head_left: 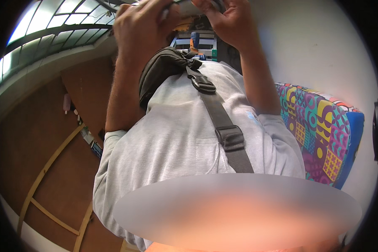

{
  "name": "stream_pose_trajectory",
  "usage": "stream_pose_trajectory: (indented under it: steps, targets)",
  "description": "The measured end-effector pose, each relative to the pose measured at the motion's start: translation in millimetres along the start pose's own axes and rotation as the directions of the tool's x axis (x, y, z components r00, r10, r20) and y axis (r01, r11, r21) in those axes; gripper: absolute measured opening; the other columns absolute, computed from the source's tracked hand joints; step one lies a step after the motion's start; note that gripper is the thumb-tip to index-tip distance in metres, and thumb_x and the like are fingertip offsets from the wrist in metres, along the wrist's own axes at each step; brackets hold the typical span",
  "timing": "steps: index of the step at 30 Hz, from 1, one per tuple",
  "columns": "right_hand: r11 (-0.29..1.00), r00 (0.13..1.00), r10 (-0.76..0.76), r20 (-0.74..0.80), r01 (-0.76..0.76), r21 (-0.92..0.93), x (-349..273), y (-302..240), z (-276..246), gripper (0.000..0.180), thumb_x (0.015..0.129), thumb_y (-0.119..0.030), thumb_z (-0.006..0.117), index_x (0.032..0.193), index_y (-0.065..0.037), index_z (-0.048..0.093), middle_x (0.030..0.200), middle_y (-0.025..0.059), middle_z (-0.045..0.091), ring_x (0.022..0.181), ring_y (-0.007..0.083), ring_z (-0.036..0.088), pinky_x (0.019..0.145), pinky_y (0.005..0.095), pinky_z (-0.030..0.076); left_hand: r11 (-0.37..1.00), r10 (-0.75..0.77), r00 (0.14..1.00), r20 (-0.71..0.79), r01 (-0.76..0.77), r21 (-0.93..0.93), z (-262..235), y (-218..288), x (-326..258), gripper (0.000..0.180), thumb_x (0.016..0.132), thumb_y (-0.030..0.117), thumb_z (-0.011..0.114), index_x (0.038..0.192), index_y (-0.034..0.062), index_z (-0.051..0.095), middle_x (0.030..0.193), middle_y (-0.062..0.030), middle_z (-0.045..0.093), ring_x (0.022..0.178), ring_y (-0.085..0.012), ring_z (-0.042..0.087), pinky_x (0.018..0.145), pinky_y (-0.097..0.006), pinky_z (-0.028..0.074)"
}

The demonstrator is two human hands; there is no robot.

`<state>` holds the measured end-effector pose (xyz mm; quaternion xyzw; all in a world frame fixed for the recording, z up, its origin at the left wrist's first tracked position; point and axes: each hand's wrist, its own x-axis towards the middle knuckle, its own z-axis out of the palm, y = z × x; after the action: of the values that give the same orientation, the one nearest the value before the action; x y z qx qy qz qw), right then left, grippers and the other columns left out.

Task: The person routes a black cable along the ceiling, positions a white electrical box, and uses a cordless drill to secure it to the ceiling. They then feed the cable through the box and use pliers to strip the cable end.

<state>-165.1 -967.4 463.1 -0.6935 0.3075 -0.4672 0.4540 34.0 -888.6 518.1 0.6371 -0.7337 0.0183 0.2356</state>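
Note:
Both of my hands are raised at the top edge of the view, partly cut off. My left hand (142,25) has its fingers curled, with a dark edge of something beside the thumb. Opposite it, my right hand (232,22) bends thumb and fingers round a dark, curved bit at the border. A pale strip shows between the two hands; what they hold is too cut off to name. Below and between them, an orange and blue power drill (194,41) rests by a grey metal frame with rungs (181,42). A dark sling bag (161,73) hangs across my chest.
Brown panels (42,138) with pale wooden strips (52,161) lie to the left, small items near them. Windows (50,21) fill the upper left. A colourful patterned cushion or mattress (315,130) with a blue side leans by the white wall (323,46) at right.

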Motion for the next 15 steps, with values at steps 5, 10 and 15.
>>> stream_pose_trajectory:
  steps: [5,10,15]
  targets:
    - [0.965,0.951,-0.047,-0.305,-0.036,-0.261,-37.7,122.1,16.9,0.016,0.095,-0.003,0.070,0.110,-0.005,0.077,0.097,0.0123,0.076,0.086,0.0272,0.075,0.078,0.0349,0.058,0.956,-0.263,0.931,-0.252,0.287,0.063,2.8,-41.1,9.7,0.013,0.089,0.030,0.077,0.092,0.0177,0.078,0.072,-0.0006,0.071,0.069,-0.0227,0.071,0.078,-0.036,0.049]
    - [0.806,0.853,0.475,0.218,-0.321,-0.497,-162.1,251.6,15.5,0.016,0.098,-0.017,0.069,0.111,-0.008,0.074,0.104,0.0136,0.074,0.098,0.0355,0.072,0.084,0.0467,0.057,0.920,-0.272,0.931,-0.245,0.326,0.216,-7.6,-73.1,-8.9,0.015,0.088,0.030,0.076,0.091,0.0154,0.079,0.069,0.0001,0.070,0.067,-0.0229,0.070,0.078,-0.035,0.051]
    - [0.781,0.603,0.561,0.566,-0.161,-0.603,-220.5,289.1,39.6,0.020,0.098,-0.021,0.068,0.113,-0.009,0.073,0.114,0.0144,0.072,0.112,0.0368,0.068,0.097,0.0505,0.052,0.880,-0.149,0.972,-0.183,0.215,0.423,-5.3,-77.0,-26.4,0.014,0.088,0.028,0.077,0.090,0.0152,0.078,0.073,0.0015,0.072,0.070,-0.0201,0.071,0.081,-0.036,0.052]
